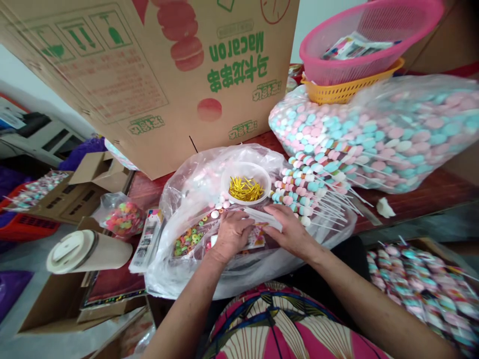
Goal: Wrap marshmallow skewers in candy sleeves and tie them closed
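Note:
My left hand (234,232) rests over a small clear plastic bag (258,216), its bent fingers closed on the near-left part. My right hand (291,232) is at the bag's right side, thumb and forefinger apart, fingertips by the film. Below the fingers lies a colourful printed piece (256,236), partly covered by my left hand. Just beyond my hands stands a white bowl (229,192) of gold twist ties (245,189). Ring-shaped candies (189,242) lie left of my left hand. Marshmallow skewers (303,187) are piled beyond my right hand, sticks toward the right.
A Macaron carton (179,104) stands behind. At the right are a large bag of marshmallows (396,134), a pink basket (310,60) and a box of skewers (422,284). A lidded cup (108,251) and a candy bag (123,218) sit at the left.

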Available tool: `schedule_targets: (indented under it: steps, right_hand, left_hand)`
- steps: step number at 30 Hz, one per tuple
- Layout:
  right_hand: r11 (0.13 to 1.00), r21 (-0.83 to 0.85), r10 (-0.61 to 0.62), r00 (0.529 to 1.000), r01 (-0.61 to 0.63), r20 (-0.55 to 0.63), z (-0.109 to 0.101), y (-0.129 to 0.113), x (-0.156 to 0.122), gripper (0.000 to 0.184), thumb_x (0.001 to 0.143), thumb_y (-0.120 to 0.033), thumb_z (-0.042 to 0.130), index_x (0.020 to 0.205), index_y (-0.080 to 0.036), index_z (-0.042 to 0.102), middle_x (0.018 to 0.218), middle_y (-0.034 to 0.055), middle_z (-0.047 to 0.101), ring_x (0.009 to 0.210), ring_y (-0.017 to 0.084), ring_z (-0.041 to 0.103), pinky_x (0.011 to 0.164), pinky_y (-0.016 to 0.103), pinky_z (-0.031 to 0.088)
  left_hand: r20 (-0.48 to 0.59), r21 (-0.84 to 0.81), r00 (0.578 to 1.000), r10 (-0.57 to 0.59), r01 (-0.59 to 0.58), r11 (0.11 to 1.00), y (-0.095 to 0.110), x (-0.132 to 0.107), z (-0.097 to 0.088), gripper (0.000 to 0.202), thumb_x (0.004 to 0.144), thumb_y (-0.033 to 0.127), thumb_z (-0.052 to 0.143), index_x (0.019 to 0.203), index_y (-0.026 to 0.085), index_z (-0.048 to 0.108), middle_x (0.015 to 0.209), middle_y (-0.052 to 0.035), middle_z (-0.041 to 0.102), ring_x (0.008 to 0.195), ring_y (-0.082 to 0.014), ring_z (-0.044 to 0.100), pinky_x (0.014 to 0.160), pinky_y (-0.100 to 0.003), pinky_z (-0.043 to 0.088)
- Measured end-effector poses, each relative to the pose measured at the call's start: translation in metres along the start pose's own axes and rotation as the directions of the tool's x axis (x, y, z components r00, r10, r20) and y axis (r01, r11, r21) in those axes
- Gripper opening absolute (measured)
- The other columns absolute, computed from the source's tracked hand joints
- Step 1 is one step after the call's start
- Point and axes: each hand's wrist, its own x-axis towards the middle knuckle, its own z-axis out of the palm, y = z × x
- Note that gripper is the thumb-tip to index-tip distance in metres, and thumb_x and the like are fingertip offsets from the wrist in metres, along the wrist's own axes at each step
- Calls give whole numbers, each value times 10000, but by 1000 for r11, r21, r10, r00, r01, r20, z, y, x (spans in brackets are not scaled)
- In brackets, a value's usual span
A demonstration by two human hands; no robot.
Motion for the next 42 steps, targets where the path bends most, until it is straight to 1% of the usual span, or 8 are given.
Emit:
schedule_targets:
  steps: [6, 12, 15, 21, 27, 31, 38, 42]
  right_hand:
    - [996, 86, 15, 999, -18, 43, 6, -17, 7, 274, 869, -266, 460, 612, -189, 515, 607, 10, 533, 605, 138, 487, 593, 262, 411]
    - [996, 68, 65, 998, -63, -19, 20, 0, 6, 161, 833, -268, 481, 768, -175, 595, 745, 54, 613, 735, 187, 547, 688, 317, 457]
    - [997, 79, 25, 999, -21, -45, 13, 1, 11, 187, 765, -261, 543, 910, -173, 621, 973, 114, 626, 952, 249, 532, 871, 416, 419]
    - [985, 171, 22, 998, -13, -56, -1, -14, 12, 204, 867, -285, 465, 702, -193, 544, 664, 4, 546, 659, 138, 506, 643, 261, 426]
    - [980, 172, 116, 991, -104, -61, -6, -15, 0, 355, 900, -365, 446, 590, -203, 385, 550, -43, 401, 534, 96, 389, 500, 214, 334]
    - [984, 118, 147, 985, -136, -92, -12, -16, 1, 401, 926, -405, 374, 578, -214, 315, 519, -53, 336, 506, 92, 347, 480, 217, 304]
    - [981, -91, 160, 978, -173, -137, -16, -14, 11, 476, 924, -458, 339, 520, -207, 347, 469, -28, 393, 473, 97, 362, 485, 236, 294]
    - [935, -290, 164, 974, -205, -158, -38, 8, 22, 419, 907, -423, 416, 574, -181, 493, 601, 46, 553, 582, 141, 480, 540, 250, 341]
  left_hand:
    - [-159, -120, 984, 85, -105, 987, 11, 2, -22, 183, 864, 226, 552, 1002, 182, 664, 1023, -102, 688, 966, -239, 621, 862, -377, 459]
    - [-154, -273, 968, -197, 150, 950, 18, 7, 0, 104, 858, 170, 521, 842, 174, 624, 799, -44, 664, 761, -185, 610, 725, -303, 475]
    - [-122, -214, 988, -95, 67, 975, 13, 14, -4, 115, 871, 190, 508, 811, 177, 606, 833, -55, 654, 826, -200, 592, 787, -332, 455]
    - [-106, -269, 992, -68, 37, 962, 23, 15, -26, 160, 879, 279, 512, 929, 172, 620, 891, -74, 651, 860, -222, 582, 796, -364, 434]
    - [160, -787, 949, -271, 288, 546, 36, 3, -16, 261, 758, 403, 662, 737, 157, 578, 619, 20, 558, 564, -109, 495, 550, -226, 397]
    - [255, -828, 938, -237, 338, 447, 39, 1, -16, 282, 710, 390, 709, 789, 140, 605, 635, 12, 579, 545, -95, 480, 524, -210, 381]
    - [-49, -529, 969, -243, 181, 829, 39, -12, -13, 291, 869, 346, 483, 672, 163, 595, 619, -20, 579, 603, -136, 504, 596, -254, 409]
    - [-173, -474, 967, -187, 85, 877, 27, -22, -13, 307, 929, 330, 409, 792, 172, 635, 712, -35, 648, 681, -150, 572, 683, -277, 466]
